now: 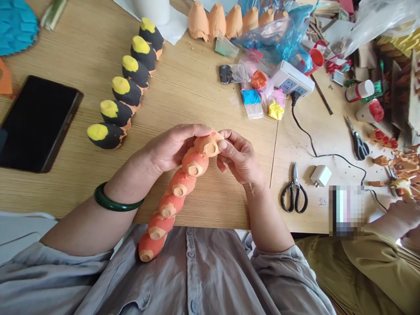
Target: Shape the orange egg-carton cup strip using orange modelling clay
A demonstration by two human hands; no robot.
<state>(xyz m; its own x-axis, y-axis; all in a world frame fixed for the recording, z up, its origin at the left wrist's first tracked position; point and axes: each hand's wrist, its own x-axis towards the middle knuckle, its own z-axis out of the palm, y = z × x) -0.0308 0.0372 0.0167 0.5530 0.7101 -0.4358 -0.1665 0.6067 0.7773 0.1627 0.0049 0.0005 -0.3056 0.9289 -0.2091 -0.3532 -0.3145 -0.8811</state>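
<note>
Between my hands is an egg carton strip [179, 189], a row of several joined cups covered in red-orange clay, with bare tan tips. It slants from the table's edge down toward my shirt. My left hand [175, 144] wraps the upper end from the left, its thumb along the top. My right hand [239, 155] pinches the clay at the end cup's right side between thumb and fingers. Left of my hands stands another strip [138, 78], its cups black with yellow tops. A green bangle [116, 199] circles my left forearm.
A black tablet [36, 124] lies at left. Scissors [295, 190], a white charger [320, 175] and a corded power strip [292, 81] are at right. Clay packets [252, 103] and a plain carton strip [216, 22] lie farther back. A co-worker's hand [403, 214] is at far right.
</note>
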